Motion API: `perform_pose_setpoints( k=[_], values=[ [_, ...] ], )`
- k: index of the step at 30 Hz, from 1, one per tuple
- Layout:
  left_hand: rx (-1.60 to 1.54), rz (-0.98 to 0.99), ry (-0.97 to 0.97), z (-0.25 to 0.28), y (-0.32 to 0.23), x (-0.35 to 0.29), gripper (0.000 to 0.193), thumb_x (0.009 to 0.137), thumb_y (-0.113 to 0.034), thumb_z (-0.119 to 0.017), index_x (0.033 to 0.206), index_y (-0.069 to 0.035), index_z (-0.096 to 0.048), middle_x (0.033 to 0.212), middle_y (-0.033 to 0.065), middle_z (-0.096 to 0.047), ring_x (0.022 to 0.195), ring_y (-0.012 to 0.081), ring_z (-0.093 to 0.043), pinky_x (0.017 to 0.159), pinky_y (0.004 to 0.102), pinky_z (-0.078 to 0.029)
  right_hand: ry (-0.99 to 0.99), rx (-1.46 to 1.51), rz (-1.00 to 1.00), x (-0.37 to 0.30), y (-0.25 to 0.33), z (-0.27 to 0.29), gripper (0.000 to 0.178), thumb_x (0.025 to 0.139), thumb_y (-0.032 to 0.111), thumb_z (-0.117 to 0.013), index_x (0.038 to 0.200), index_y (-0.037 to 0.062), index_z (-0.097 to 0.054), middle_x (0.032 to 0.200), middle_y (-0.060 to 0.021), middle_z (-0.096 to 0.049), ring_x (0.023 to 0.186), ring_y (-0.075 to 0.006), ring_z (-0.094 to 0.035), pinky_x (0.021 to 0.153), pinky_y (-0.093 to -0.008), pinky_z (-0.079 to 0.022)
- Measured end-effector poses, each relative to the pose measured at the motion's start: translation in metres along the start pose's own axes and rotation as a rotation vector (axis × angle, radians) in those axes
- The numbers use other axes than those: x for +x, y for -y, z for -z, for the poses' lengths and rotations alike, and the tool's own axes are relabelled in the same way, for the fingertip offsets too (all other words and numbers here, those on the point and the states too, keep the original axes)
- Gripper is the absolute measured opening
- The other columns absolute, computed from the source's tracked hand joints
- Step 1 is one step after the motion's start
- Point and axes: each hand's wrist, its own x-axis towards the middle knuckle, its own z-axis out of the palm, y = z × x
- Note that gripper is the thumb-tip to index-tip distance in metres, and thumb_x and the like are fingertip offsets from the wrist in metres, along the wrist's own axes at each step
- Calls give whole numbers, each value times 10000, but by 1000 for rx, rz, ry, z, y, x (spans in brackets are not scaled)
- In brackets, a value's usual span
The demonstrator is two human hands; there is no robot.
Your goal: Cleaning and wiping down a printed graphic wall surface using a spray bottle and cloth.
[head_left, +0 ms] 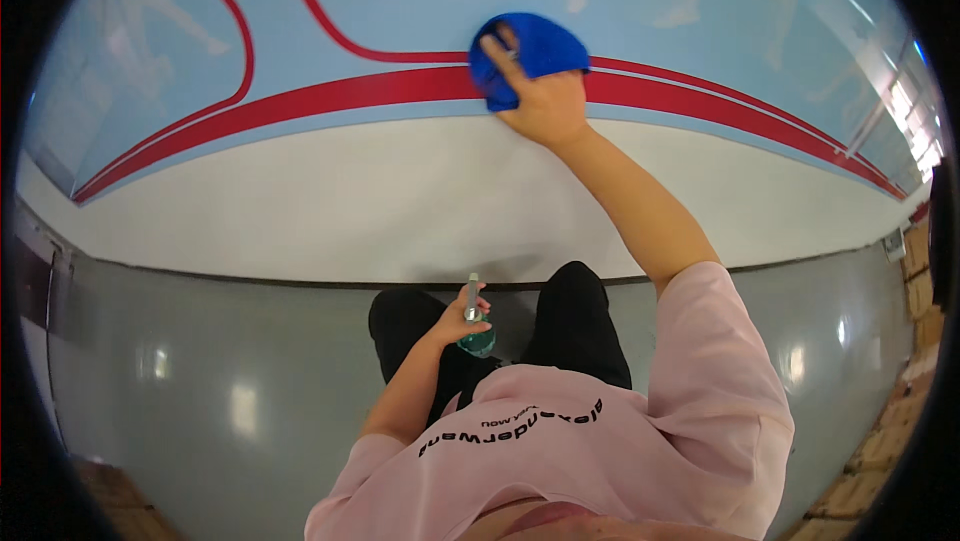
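Note:
My right hand (545,103) presses a bunched blue cloth (545,46) against the wall. One finger lies stretched over the cloth, while other fingers are partly hidden by its folds. Behind the cloth, the wall panel (400,26) is light blue, with red bands crossing it and pale human figures printed on it. Down by my lap, my left hand (462,321) is wrapped around the neck of a spray bottle (478,341). The bottle has a see-through green body and a pale spray head that points toward the wall.
Below the panel runs the white lower wall (300,201), meeting the grey, shiny floor (250,361) along a dark edge. Brown cardboard boxes (890,421) are stacked at the far right. More brown shapes show at the lower left rim. My bent knees in black trousers come close to the wall.

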Motion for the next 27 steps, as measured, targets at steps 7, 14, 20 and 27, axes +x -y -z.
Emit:
perform_pose_setpoints(
  k=[7, 14, 20, 27],
  values=[
    [-46, -11, -50, 0, -1, -1, 837, 640, -62, -765, 1335, -134, -303, 998, 68, -528, 953, 182, -545, 851, 338, -445, 535, 118, 116, 13, 80, -79, 660, 703, 282, -658, 1325, 233, -442, 1093, -70, -620, 930, -256, -609, 807, -374, -465],
    [-76, -18, -72, -5, -4, 3, 850, 642, -61, -767, 1339, -129, -286, 996, 71, -540, 966, 186, -544, 866, 355, -440, 555, 184, 342, 44, 129, -130, 617, 716, 236, -656, 1295, 155, -461, 1025, -71, -631, 929, -250, -597, 812, -363, -449],
    [-117, 1, -141, -10, -2, -3, 854, 635, -36, -760, 1343, -143, -293, 958, 52, -518, 927, 163, -532, 810, 314, -465, 545, 145, 507, 111, 131, -106, 251, 678, 245, -676, 899, 125, -673, 940, -63, -650, 963, -223, -582, 840, -350, -440],
    [-142, 43, -142, -9, 5, 4, 858, 640, -10, -757, 1351, -129, -293, 966, 71, -531, 948, 176, -536, 789, 323, -483, 51, 31, 509, 188, 50, -39, 416, 632, 299, -707, 1025, 169, -661, 958, -60, -642, 945, -230, -584, 841, -374, -437]
  ],
)
